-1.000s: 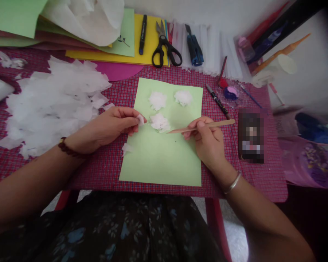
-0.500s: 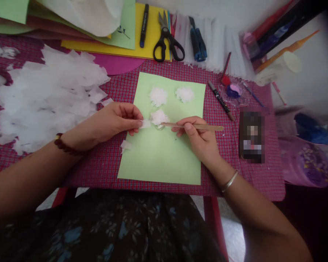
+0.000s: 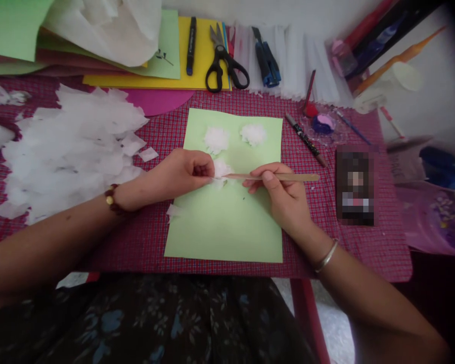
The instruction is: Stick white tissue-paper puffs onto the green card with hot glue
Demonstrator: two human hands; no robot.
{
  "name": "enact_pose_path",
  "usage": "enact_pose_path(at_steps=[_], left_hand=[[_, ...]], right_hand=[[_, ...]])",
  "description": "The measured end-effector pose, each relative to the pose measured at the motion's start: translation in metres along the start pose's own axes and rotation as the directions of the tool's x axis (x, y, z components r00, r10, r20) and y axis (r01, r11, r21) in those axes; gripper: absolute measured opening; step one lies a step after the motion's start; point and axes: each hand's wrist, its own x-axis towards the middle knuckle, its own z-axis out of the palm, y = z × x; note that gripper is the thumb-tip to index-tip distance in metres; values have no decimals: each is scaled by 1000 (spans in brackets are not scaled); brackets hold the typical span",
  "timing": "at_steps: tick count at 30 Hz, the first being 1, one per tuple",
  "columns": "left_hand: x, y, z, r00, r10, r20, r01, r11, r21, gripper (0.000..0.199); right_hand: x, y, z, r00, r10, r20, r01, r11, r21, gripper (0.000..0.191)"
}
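A light green sheet of paper (image 3: 227,227) lies in front of me with white tissue tufts on it. Two tufts, the left one (image 3: 216,139) and the right one (image 3: 254,134), sit near its top. My left hand (image 3: 191,169) pinches a small white tissue piece (image 3: 218,182) against the lower edge of a third tuft (image 3: 222,167). My right hand (image 3: 278,189) holds a thin wooden stick (image 3: 299,177) level, its tip touching that third tuft. A loose tissue scrap (image 3: 174,212) rests at the sheet's left edge.
A heap of white tissue squares (image 3: 68,151) covers the table's left. Behind are scissors (image 3: 223,63), a marker (image 3: 191,45) and a blue-handled cutter (image 3: 266,58). To the right lie a brown pen (image 3: 305,139), a glass dish (image 3: 326,126) and a phone (image 3: 354,184).
My left hand has moved right with the tissue piece, bringing it against the third tuft. The stick's tip stays at the tuft. The whole view has shifted slightly.
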Motion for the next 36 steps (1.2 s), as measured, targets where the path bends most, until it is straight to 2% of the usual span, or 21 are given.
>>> enact_pose_path(at_steps=[5,8,11,16,20,25,28,30,31,32,34,36], left_hand=[[0,0,2,1000,-7,-11,6,999,-45,8],[1,-1,3,999,-15,-36,13,999,-42,7],[1,-2,5,998,0,-57,-3,999,-54,7],[2,-6,7,999,-4,-53,-2,994,-112,8],[3,-6,3,998,0,-64,-12,984,-180,12],[3,-5,-3,998,-25,-60,14,984,-180,15],[5,-9,1,998,0,-70,-14,978,-210,13],[4,-12,5,994,47,-99,-67,977,-201,11],[2,-13,7,989,88,-118,-107,980,-170,11],[-1,-13,8,982,132,-133,-148,982,-116,11],[-12,-13,9,968,226,-108,-226,974,15,13],[-29,-11,8,954,297,-48,-287,946,155,17]], right_hand=[[-8,-4,1,1000,-17,4,17,1000,18,22],[-12,-8,2,991,-84,103,90,995,-51,18],[-13,-10,3,964,-155,218,186,974,-131,18],[-11,-10,3,923,-242,300,326,906,-271,18],[-13,-11,3,857,-320,403,474,795,-378,19],[-14,-9,3,741,-351,573,658,553,-511,22],[-15,-6,2,702,-371,608,703,499,-507,24],[-17,-6,1,716,-389,579,687,539,-487,24],[-19,-7,0,745,-390,542,653,590,-474,24],[-20,-8,-1,793,-387,470,595,660,-459,24],[-21,-10,-4,898,-283,337,405,832,-380,23],[-20,-10,-8,967,-166,192,212,944,-252,21]])
